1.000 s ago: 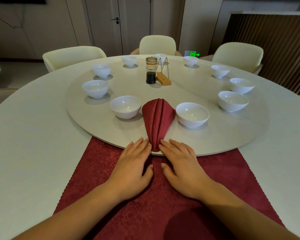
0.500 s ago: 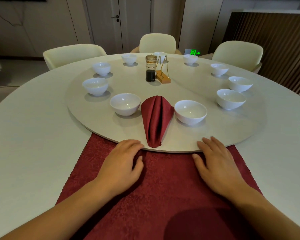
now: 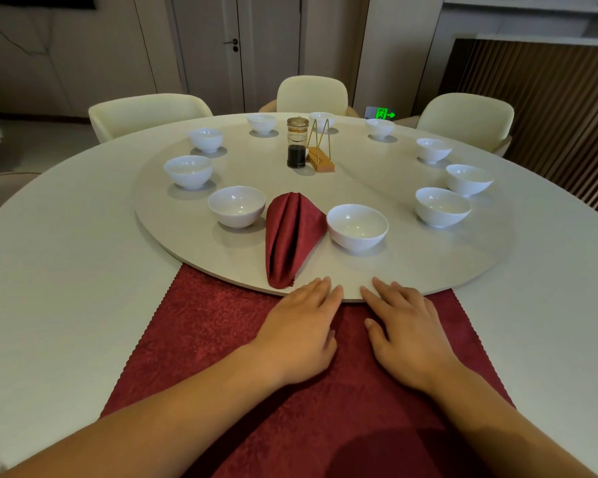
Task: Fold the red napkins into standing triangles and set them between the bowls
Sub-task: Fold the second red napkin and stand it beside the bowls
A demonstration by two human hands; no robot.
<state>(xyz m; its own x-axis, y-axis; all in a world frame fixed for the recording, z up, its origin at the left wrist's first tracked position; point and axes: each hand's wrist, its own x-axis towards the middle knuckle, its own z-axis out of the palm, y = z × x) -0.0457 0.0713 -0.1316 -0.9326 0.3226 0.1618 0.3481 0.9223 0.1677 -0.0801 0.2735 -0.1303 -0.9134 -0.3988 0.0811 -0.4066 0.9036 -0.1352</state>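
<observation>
White ceramic bowl (image 3: 237,205), upright pleated red napkin (image 3: 292,236), second white bowl (image 3: 357,226), in a row: that near gap looks filled. Left hand (image 3: 299,336) and right hand (image 3: 408,331) lie flat, fingers straight, tips on the near rim of the round beige turntable (image 3: 428,270). Next, probably a gentle turn toward another gap.

1. Folded napkin (image 3: 292,236): deep red, with darker shadow lines in its pleats.
2. Flat cloth (image 3: 221,326): the same red, a faint mottled embossed pattern, zigzag-cut edges.
3. Bowls (image 3: 237,205): plain glossy white.
4. Turntable (image 3: 411,257): pale beige.
5. Table (image 3: 66,288): off-white.
6. Chairs (image 3: 145,110): cream.
7. Glass jar (image 3: 296,143): clear, with black-brown liquid.
8. Exit sign (image 3: 384,114): bright green.
</observation>
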